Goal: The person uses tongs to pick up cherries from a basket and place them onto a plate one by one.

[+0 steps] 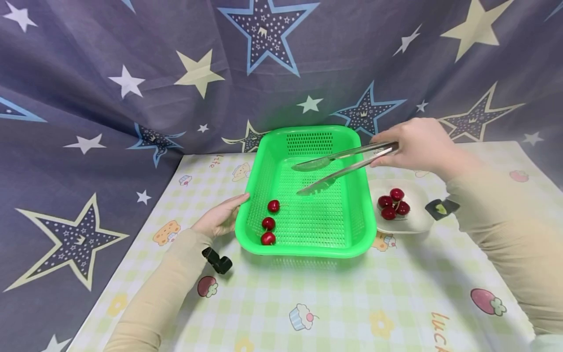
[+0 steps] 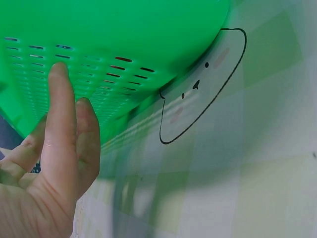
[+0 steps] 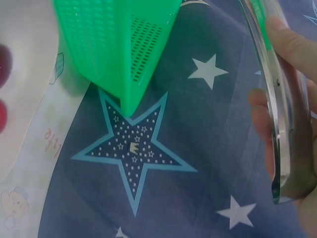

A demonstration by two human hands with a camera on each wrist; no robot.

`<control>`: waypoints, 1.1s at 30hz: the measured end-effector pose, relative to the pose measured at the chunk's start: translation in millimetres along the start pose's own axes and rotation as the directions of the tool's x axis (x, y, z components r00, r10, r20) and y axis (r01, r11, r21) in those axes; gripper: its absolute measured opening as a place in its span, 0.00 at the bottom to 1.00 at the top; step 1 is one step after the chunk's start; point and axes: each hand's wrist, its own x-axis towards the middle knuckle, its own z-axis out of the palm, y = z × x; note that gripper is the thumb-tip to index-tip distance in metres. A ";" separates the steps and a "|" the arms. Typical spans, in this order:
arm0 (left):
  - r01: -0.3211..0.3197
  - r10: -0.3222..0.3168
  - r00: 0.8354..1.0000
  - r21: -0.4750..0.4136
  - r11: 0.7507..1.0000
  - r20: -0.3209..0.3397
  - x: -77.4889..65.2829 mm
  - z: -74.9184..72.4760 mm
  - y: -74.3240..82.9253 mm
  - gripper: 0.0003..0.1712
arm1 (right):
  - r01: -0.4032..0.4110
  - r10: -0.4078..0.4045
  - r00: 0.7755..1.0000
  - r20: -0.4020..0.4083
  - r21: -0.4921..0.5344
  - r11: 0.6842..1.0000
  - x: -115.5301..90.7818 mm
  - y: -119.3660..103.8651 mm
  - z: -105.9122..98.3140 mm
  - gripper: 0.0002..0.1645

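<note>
My right hand [image 1: 415, 146] grips metal tongs [image 1: 347, 171] near their hinged end. The tongs' arms are spread over the green basket [image 1: 305, 252], with nothing between their tips. In the right wrist view, fingers and thumb wrap the tongs [image 3: 290, 124]. Straight fingers of my left hand [image 1: 222, 215] touch the basket's left side; the left wrist view shows that hand [image 2: 62, 144] against the slotted wall. Three red cherries [image 1: 269, 224] lie along the basket's left side. Several more cherries [image 1: 389, 213] sit together on a white plate [image 1: 415, 225] to the right of the basket.
A checked tablecloth [image 1: 264, 303] with printed cartoon pictures covers the table. Behind it and along the left hangs a dark cloth [image 1: 145, 44] with stars. A black strap piece [image 1: 217, 260] is on my left wrist, another [image 1: 442, 209] by my right wrist.
</note>
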 end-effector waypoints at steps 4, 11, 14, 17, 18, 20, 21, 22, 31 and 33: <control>0.001 -0.001 1.000 0.003 1.000 -0.003 0.3 0.5 -0.3 0.22 | -0.007 0.006 0.997 0.081 0.011 1.000 15.6 -3.0 6.3 0.24; 0.003 -0.003 1.000 0.002 1.000 -0.007 -0.4 0.8 -0.7 0.20 | 0.047 -0.043 0.985 0.166 -0.022 0.999 40.7 -15.3 17.9 0.19; 0.002 -0.002 1.000 0.002 1.000 -0.012 -0.1 0.7 -0.5 0.20 | 0.080 -0.072 0.978 0.198 -0.031 0.996 49.6 -21.8 24.3 0.20; 0.000 0.000 1.000 0.003 1.000 -0.011 -0.4 0.8 -0.1 0.21 | 0.097 -0.088 0.970 0.227 -0.033 0.995 56.4 -28.1 31.5 0.23; 0.000 0.000 1.000 0.004 1.000 -0.011 -0.6 1.0 0.0 0.22 | 0.097 -0.087 0.967 0.241 -0.033 0.995 58.1 -30.0 33.9 0.24; 0.000 0.000 1.000 0.004 1.000 -0.010 -0.5 1.1 0.1 0.22 | 0.090 -0.079 0.963 0.258 -0.029 0.996 60.2 -33.1 38.9 0.26; 0.001 -0.001 1.000 0.003 1.000 -0.008 -0.4 1.0 0.2 0.22 | 0.081 -0.071 0.960 0.270 -0.027 0.996 60.7 -34.4 41.3 0.26; 0.001 -0.001 1.000 0.003 1.000 -0.006 -0.3 0.8 0.2 0.23 | 0.071 -0.060 0.958 0.282 -0.027 0.997 61.3 -35.9 43.3 0.26; -0.007 0.007 1.000 -0.017 1.000 0.013 0.2 -1.8 -1.1 0.21 | 0.021 -0.011 0.934 0.356 -0.024 0.999 68.5 -44.1 59.3 0.30; -0.010 0.011 1.000 -0.019 1.000 0.019 0.2 -2.2 -1.6 0.20 | 0.012 -0.003 0.929 0.370 -0.022 1.000 71.0 -46.5 60.5 0.30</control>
